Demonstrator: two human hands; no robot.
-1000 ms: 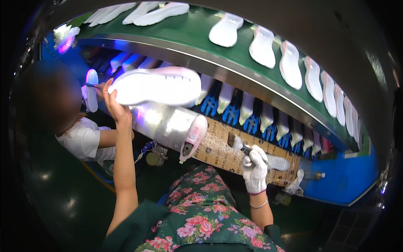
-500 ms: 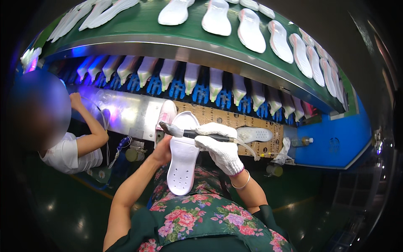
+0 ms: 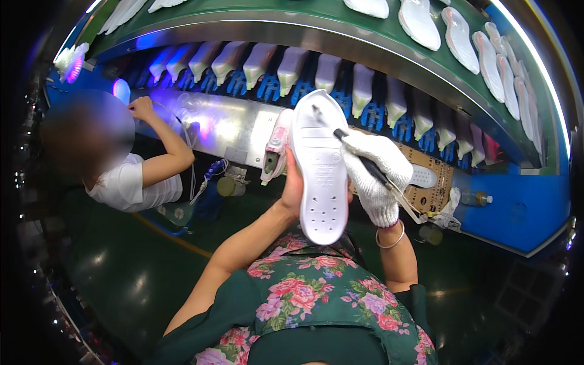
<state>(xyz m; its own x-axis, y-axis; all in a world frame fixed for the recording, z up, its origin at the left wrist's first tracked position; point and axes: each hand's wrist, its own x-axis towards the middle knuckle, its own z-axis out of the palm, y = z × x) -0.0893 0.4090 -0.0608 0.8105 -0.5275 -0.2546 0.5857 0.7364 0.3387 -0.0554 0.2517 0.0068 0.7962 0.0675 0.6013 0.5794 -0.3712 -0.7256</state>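
A white shoe sole [image 3: 325, 164] stands nearly upright in front of me, its pierced end toward my body. My bare left hand [image 3: 293, 190] grips it along the left edge, with part of the fingers hidden behind. My gloved right hand [image 3: 376, 173] is closed round a dark-handled brush [image 3: 340, 133] with a thin hose running from its rear. The bristles look blurred and are over the ribbed far end of the sole; whether they touch it I cannot tell. Just left of the sole, a pinkish shoe upper [image 3: 278, 146] rests on the bench.
Cardboard [image 3: 435, 191] covers the bench at right, bearing another white sole [image 3: 423, 176]. A row of shoe lasts [image 3: 362, 85] on blue holders lines the back. Above runs a green conveyor [image 3: 274, 25] with white soles. A bottle [image 3: 476, 198] lies at right; a co-worker [image 3: 131, 182] sits at left.
The sole has come up and to the right with my left hand. My right hand has shifted right, and the brush now points over the sole's far end. The whole view has shifted too.
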